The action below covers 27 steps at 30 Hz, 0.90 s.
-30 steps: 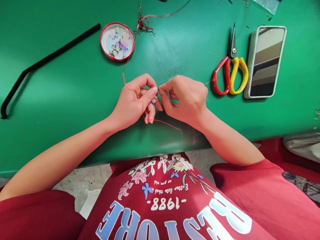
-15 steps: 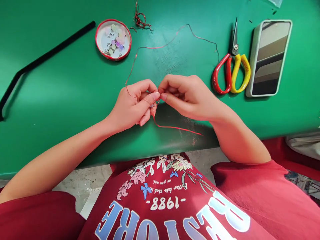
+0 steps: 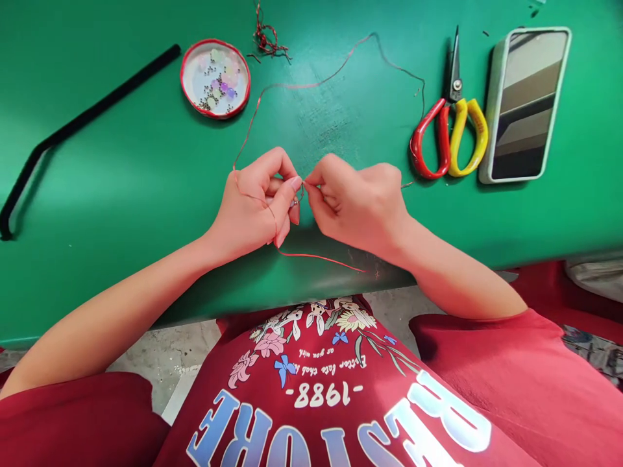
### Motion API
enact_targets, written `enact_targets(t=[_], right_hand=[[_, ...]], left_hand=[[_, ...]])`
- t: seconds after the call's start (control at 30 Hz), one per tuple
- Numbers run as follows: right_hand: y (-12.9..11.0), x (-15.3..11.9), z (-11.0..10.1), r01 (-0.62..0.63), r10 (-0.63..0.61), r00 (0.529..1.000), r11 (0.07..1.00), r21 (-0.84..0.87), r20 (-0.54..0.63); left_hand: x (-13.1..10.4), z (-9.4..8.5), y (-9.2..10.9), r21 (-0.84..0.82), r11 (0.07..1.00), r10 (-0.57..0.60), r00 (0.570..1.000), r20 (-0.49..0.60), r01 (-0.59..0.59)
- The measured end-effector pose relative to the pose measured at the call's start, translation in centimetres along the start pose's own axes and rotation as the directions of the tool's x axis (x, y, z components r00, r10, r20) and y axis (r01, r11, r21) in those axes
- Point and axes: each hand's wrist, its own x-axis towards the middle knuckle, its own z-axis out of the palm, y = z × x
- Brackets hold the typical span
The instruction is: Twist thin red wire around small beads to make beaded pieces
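Thumb and forefinger of my left hand [image 3: 260,201] are pinched on a thin red cord [image 3: 318,257], close to a small bead on it. Facing it, my right hand [image 3: 363,198] pinches the same cord, leaving a narrow gap between the fingertips. One length of cord crosses the back of my left hand and loops far over the table toward the scissors. A loose end trails near the table's front edge. The exact crossing of the cord at the fingertips is too small to make out.
A red-rimmed lid [image 3: 215,78] holds beads at the back left, beside tangled brown cord [image 3: 267,40]. A bent black stick [image 3: 97,104] lies at left. Scissors [image 3: 450,130] with red and yellow handles and a phone [image 3: 528,104] lie at right on the green table [image 3: 121,194].
My right hand has turned palm-down and its fingertips have drawn slightly apart from the left ones. The trailing cord end has shifted left, and a short cord piece now shows beyond my right hand.
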Motion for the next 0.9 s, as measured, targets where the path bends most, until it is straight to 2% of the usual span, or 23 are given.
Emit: enact_targets(t=[0.07,0.13,0.27,0.4,0.5,0.67,0.9], right_hand=[[-0.2,-0.4,0.6,-0.002,0.000,0.999,0.998,-0.062,-0.034],[-0.4,-0.4,0.6,-0.008,0.006,0.999,0.999,-0.043,-0.046],[-0.5,0.1,-0.5,-0.044,0.048,0.999,0.982,0.182,-0.015],[-0.3,0.7,-1.2,-0.086,0.066,0.996,0.895,0.438,0.061],[-0.1,0.9,-1.2,-0.125,0.064,0.989,0.833,0.540,0.130],[0.0,1.1,-1.2,-0.204,0.098,0.973,0.793,0.575,0.210],[0.0,1.3,-1.5,-0.250,0.139,0.962,0.798,0.548,0.235]], left_hand=[[-0.1,0.1,-0.2,0.033,0.999,0.041,0.999,-0.023,-0.040],[-0.2,0.1,-0.3,0.057,0.995,0.082,0.996,-0.047,-0.079],[-0.4,0.1,-0.6,0.080,0.988,0.138,0.989,-0.061,-0.133],[-0.3,0.1,-0.8,0.091,0.979,0.187,0.980,-0.074,-0.180],[-0.1,0.1,-1.2,0.132,0.964,0.243,0.967,-0.081,-0.231],[0.1,-0.1,-1.9,0.269,0.902,0.362,0.931,-0.044,-0.338],[0.1,-0.5,-2.3,0.334,0.860,0.412,0.911,-0.008,-0.386]])
